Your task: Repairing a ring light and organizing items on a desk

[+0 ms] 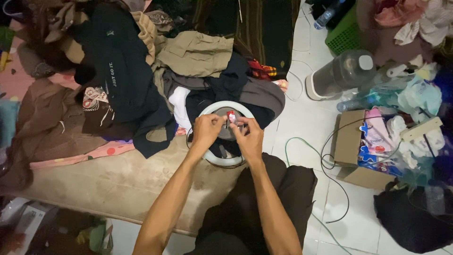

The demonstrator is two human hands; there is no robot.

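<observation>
My left hand (206, 131) and my right hand (248, 138) meet in the middle of the view and pinch a small red and white item (231, 116) between their fingertips. Right under the hands lies a white ring light (213, 109) with a dark centre, resting on a brown mattress (118, 179). My forearms reach up from the bottom edge, and my dark-trousered knee sits below the right hand.
A heap of dark and khaki clothes (127, 71) covers the mattress behind the ring. On the white tiled floor to the right are a large clear bottle (339, 73), a cardboard box (351, 141) of packets, a green basket (344, 35) and loose cables (325, 160).
</observation>
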